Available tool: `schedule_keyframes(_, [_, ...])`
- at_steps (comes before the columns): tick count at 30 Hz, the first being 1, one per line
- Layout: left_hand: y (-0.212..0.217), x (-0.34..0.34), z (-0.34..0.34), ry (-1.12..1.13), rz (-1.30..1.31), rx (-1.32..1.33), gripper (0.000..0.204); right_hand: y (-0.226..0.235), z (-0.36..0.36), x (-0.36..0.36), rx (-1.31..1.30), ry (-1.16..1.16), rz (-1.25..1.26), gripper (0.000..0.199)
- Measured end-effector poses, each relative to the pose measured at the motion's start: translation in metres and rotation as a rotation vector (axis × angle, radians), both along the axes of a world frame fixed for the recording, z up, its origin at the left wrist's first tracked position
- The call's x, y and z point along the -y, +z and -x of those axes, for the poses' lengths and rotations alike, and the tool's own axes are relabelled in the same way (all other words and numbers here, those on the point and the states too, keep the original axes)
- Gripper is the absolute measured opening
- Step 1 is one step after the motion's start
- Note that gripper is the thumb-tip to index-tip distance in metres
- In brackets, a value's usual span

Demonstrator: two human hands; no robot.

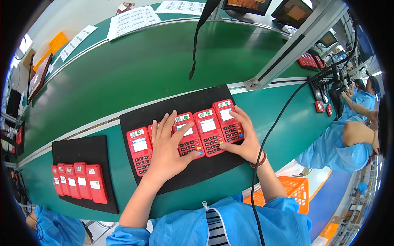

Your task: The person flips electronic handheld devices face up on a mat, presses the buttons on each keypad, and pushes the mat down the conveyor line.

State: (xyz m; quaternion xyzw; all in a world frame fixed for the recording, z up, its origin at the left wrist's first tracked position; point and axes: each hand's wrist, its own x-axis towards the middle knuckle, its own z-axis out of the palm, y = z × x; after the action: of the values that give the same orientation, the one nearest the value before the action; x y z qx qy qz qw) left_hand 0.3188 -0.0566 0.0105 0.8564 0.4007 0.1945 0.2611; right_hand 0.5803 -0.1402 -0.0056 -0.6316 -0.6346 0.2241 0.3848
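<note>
On the black rectangular mat [135, 117] on the green tabletop [123, 69], a side-by-side row of red plastic keypad terminals [208, 131] ran left to right, long axes pointing away, under both released hands: left hand [167, 149] flat mid-row, right hand [243, 137] at the right end.

To the left of the hands a small black mat [82, 151] carries four red terminals lying face down [80, 182]. Beyond the hands runs the green belt [139, 65], with printed sheets [132, 19] at its far side and an orange tray [55, 43] far left. A black strap [200, 37] hangs above the belt. Monitors [269, 9] stand far right. Below the right wrist sits an orange crate [296, 189]. Right of it, co-workers in blue coats [349, 139] sit.
</note>
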Motion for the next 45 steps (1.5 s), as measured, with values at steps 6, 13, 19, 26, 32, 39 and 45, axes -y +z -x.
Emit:
schedule_keyframes(6, [-0.001,0.002,0.001,-0.003,-0.007,0.004,0.077,-0.012,-0.024,0.0,-0.8,-0.174,0.033,0.065])
schedule_keyframes(13, [-0.001,0.026,-0.01,-0.094,-0.182,0.054,0.06,-0.013,-0.043,-0.01,-0.824,-0.193,0.142,0.057])
schedule_keyframes(19, [-0.021,0.036,-0.024,-0.084,-0.25,0.057,0.054,-0.016,-0.039,-0.004,-0.885,-0.175,0.161,0.059])
schedule_keyframes(26, [-0.022,0.04,-0.027,-0.032,-0.297,0.054,0.044,-0.012,-0.029,0.006,-0.729,-0.063,0.076,0.069])
schedule_keyframes(32, [-0.01,0.055,0.004,-0.135,-0.246,0.348,0.029,-0.016,-0.029,0.0,-0.774,-0.106,0.071,0.061])
schedule_keyframes(39, [-0.008,0.096,0.068,0.069,-0.249,0.413,0.016,-0.023,-0.023,-0.005,-0.647,-0.217,0.001,0.054])
schedule_keyframes(45, [-0.004,0.111,0.101,0.245,-0.271,0.336,0.013,-0.019,-0.033,0.009,-0.686,-0.059,-0.005,0.049])
